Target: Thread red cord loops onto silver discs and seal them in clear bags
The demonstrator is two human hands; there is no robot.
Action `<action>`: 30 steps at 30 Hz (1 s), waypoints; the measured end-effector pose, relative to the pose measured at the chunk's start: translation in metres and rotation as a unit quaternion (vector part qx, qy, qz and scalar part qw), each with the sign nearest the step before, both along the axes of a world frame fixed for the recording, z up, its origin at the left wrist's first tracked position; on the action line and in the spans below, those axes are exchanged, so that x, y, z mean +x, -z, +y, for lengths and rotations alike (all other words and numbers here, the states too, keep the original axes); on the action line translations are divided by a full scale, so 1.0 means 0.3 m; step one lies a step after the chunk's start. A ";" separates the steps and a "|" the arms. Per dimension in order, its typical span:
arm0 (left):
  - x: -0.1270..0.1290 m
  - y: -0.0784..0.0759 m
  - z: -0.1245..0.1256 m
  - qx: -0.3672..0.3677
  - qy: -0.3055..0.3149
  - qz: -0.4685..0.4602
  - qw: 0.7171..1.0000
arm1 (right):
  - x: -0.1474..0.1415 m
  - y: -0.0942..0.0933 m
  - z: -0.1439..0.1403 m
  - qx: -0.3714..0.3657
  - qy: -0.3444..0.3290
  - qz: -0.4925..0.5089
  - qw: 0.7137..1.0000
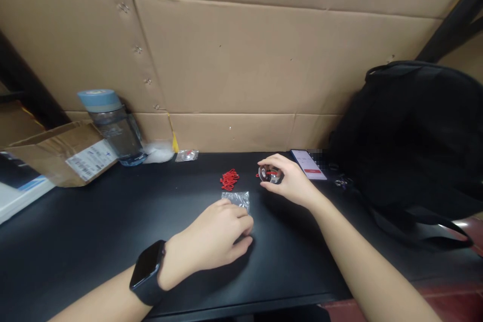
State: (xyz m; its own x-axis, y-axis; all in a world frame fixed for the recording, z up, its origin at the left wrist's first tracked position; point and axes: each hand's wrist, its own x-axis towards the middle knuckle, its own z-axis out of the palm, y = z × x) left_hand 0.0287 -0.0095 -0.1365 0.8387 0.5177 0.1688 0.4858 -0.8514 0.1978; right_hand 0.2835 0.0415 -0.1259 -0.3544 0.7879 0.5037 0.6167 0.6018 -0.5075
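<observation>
My left hand (217, 234) rests on the black counter (94, 226). Its fingers curl down and press on the near edge of a small clear bag (237, 199) that lies flat there. I wear a black watch (148, 271) on that wrist.

My right hand (289, 181) is farther back and to the right. Its grip is closed around a little clear bag with red bits (270, 174) inside, pinched between my thumb and fingers, just above the counter.

Between my two hands, a bit to the back, sits a small pile of red rings (230, 179). It lies loose on the counter, near the flat bag but not touching it.

A phone (308, 164) lies just beside my right hand, and a big black backpack (411, 136) sits past it. At the back left stand a water bottle (113, 128) and a cardboard box (60, 153). Another tiny bag (186, 155) lies by the cardboard wall.

What could go wrong? The red rings are small and light. If my hand bumps the pile, I think they could scatter or roll off the edge. The bag in my right hand looks slippery, so a loose pinch could let it drop and spill. The flat bag could slide away if I lift my fingers too fast.
</observation>
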 end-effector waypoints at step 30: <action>0.021 0.054 -0.019 -0.004 0.016 0.005 1.000 | 0.084 -0.066 -0.073 -0.250 -0.069 -0.176 0.950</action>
State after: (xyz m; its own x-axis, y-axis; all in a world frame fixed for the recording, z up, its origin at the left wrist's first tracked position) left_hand 0.0349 -0.0152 -0.1528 0.8563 0.4925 0.1556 0.4611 -0.8646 0.1995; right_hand 0.3088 0.0195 -0.1060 -0.5480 0.8316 -0.0899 0.7340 0.4266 -0.5284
